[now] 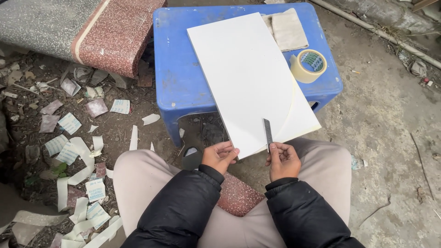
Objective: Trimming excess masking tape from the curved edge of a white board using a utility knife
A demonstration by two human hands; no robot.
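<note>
- To your left of the blue plastic stool [179, 69], small rectangular white paper labels with blue-green print [120, 106] lie scattered on the dirt.
- Nearer your left knee, more of these labels [95, 189] sit among white backing strips [82, 156].
- On the stool's right end, the tape roll's green-and-white printed core label [313, 61] faces up.

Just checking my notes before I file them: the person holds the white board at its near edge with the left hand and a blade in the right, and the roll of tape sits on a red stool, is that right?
Not quite: the stool is blue, not red. The head view shows the roll of tape on it. The rest holds: the left hand grips the white board at its near edge, and the right hand holds the blade.
</note>
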